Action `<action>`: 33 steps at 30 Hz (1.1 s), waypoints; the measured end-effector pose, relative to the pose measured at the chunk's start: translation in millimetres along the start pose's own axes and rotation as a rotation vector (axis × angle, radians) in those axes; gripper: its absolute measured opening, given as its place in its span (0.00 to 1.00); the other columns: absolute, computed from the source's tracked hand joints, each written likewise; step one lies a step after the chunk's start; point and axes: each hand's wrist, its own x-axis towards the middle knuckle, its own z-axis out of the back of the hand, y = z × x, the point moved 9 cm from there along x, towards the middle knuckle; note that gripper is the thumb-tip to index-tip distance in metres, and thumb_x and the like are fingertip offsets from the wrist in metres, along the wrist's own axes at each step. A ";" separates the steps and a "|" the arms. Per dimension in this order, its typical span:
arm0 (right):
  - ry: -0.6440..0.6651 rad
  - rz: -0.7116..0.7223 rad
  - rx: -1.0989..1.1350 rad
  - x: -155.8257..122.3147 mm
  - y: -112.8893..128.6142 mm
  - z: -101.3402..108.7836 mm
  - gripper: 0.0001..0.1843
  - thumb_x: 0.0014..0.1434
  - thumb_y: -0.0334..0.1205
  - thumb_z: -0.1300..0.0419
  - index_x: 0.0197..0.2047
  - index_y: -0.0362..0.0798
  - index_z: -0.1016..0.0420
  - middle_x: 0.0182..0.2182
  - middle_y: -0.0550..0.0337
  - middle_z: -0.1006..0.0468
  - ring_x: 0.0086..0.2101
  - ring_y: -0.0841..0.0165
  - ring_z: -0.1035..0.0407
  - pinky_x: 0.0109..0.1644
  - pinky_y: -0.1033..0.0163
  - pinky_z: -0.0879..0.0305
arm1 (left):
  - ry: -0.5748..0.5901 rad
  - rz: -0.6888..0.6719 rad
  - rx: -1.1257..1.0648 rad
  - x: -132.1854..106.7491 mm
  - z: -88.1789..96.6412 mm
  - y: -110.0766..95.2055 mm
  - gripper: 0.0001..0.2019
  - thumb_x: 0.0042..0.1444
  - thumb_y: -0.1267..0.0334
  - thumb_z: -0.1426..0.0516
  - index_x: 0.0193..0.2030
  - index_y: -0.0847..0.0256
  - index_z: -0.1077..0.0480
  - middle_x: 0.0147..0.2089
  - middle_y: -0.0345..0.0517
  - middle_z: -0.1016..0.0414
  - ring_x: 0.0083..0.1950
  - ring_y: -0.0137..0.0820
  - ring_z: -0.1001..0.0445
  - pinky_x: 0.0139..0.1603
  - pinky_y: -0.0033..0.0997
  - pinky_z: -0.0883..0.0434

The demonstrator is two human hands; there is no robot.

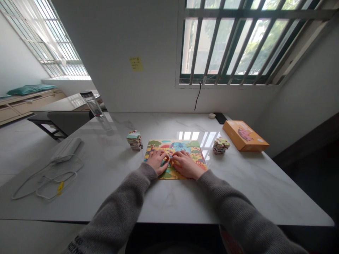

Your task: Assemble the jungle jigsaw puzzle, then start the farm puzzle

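A colourful jigsaw puzzle [182, 145] lies flat on the white marble table [164, 197] in front of me. My left hand [157, 160] rests on its left part, fingers curled down onto the pieces. My right hand [186, 163] lies on its middle, fingers bent and pressed on the surface. The fingertips of both hands meet near the puzzle's centre, apparently pinching a piece there. One stack of loose puzzle pieces [135, 140] stands left of the puzzle, another stack [220, 145] stands right of it.
An orange puzzle box [245, 135] lies at the right. A clear water bottle [95, 108] stands at the back left. A white power bank with coiled cables [65, 150] sits at the left. A dark phone [220, 118] lies near the wall.
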 end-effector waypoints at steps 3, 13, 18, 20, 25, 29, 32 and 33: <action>0.012 0.031 0.011 -2.3 7.9 -0.4 0.10 0.66 0.33 0.43 0.49 0.51 0.24 0.48 0.53 0.25 0.48 0.61 0.36 0.57 0.53 0.37 | -0.004 0.047 0.011 1.3 -1.6 1.1 0.09 0.57 0.64 0.42 0.45 0.56 0.28 0.53 0.50 0.30 0.57 0.47 0.35 0.58 0.51 0.39; 0.065 0.063 0.078 -34.5 29.9 4.3 0.19 0.67 0.40 0.43 0.60 0.51 0.30 0.57 0.52 0.28 0.59 0.60 0.39 0.65 0.50 0.38 | -0.004 -0.117 0.003 -21.8 -1.3 -9.4 0.19 0.59 0.57 0.43 0.57 0.56 0.31 0.61 0.51 0.30 0.61 0.46 0.36 0.62 0.49 0.38; 0.085 0.018 0.072 -65.1 27.3 10.9 0.23 0.65 0.37 0.43 0.63 0.54 0.32 0.63 0.53 0.31 0.64 0.59 0.41 0.67 0.46 0.40 | 0.004 -0.181 0.035 -60.8 -6.8 -12.1 0.28 0.61 0.55 0.45 0.68 0.52 0.39 0.70 0.48 0.39 0.69 0.46 0.42 0.70 0.51 0.47; 0.082 -0.004 0.055 -77.9 27.1 15.5 0.23 0.66 0.37 0.44 0.64 0.55 0.33 0.64 0.53 0.32 0.65 0.59 0.42 0.68 0.45 0.42 | -0.011 -0.183 0.089 -75.3 -5.8 -9.2 0.28 0.62 0.55 0.46 0.70 0.50 0.41 0.72 0.47 0.41 0.69 0.46 0.43 0.72 0.54 0.50; 0.026 -0.110 -0.035 -107.6 29.7 27.7 0.20 0.67 0.37 0.45 0.61 0.56 0.30 0.62 0.56 0.29 0.61 0.56 0.38 0.67 0.41 0.44 | -0.142 0.021 0.221 -109.1 16.1 10.1 0.21 0.64 0.58 0.49 0.63 0.48 0.30 0.64 0.54 0.34 0.59 0.47 0.34 0.59 0.53 0.34; -0.055 -0.195 -0.110 -129.0 38.4 32.8 0.18 0.66 0.35 0.45 0.57 0.57 0.26 0.56 0.54 0.24 0.54 0.54 0.33 0.59 0.43 0.37 | -0.157 -0.001 0.198 -137.3 22.4 -4.6 0.22 0.63 0.61 0.49 0.62 0.45 0.30 0.58 0.52 0.30 0.55 0.45 0.32 0.52 0.47 0.29; -0.065 -0.191 -0.125 -139.1 46.9 30.3 0.21 0.65 0.35 0.45 0.60 0.56 0.29 0.57 0.53 0.25 0.55 0.54 0.33 0.57 0.46 0.34 | -0.162 -0.037 0.173 -149.2 21.9 -16.1 0.22 0.62 0.59 0.48 0.63 0.46 0.32 0.58 0.51 0.30 0.56 0.45 0.33 0.56 0.47 0.30; -0.071 -0.194 -0.136 -141.2 48.0 30.0 0.22 0.65 0.35 0.45 0.61 0.56 0.30 0.58 0.52 0.26 0.55 0.54 0.33 0.57 0.46 0.34 | -0.163 -0.042 0.169 -150.7 21.4 -17.8 0.22 0.62 0.58 0.48 0.63 0.46 0.32 0.57 0.51 0.30 0.56 0.45 0.33 0.57 0.47 0.30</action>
